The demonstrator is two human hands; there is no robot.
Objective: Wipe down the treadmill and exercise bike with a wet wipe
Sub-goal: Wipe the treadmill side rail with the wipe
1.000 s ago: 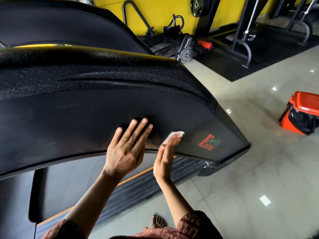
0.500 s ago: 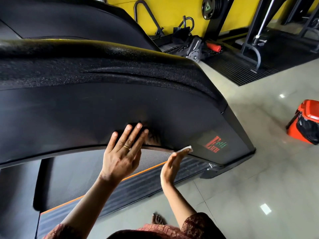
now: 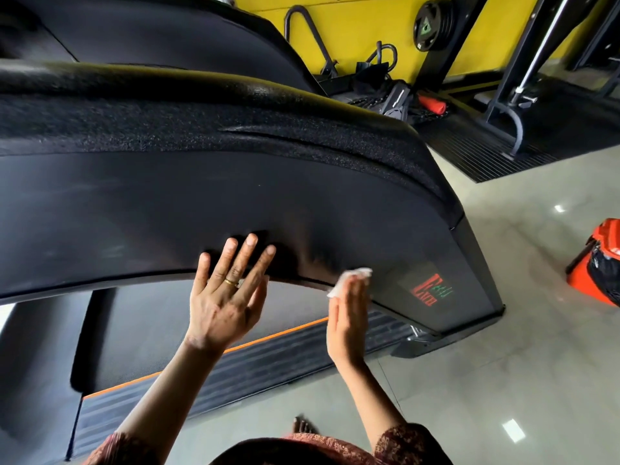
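The treadmill's black curved side cover [image 3: 167,203] fills the left and middle of the head view, with a red and green logo [image 3: 431,290] near its right end. My left hand [image 3: 228,293] lies flat on the cover's lower edge, fingers spread and straight. My right hand [image 3: 349,317] presses a small white wet wipe [image 3: 350,278] against the cover just left of the logo, fingers straight and seen edge-on. Below the cover runs the treadmill deck [image 3: 235,367] with an orange stripe.
An orange bin [image 3: 597,266] with a black liner stands on the tiled floor at the right. Behind the treadmill, gym gear and a weight plate [image 3: 432,25] stand against a yellow wall, with a black floor mat [image 3: 503,152] and a machine frame beside it. My bare foot [image 3: 303,426] shows below.
My right hand with the wipe slid down to the cover's lower edge, then back up a little toward the logo. My left hand stayed flat on the cover.
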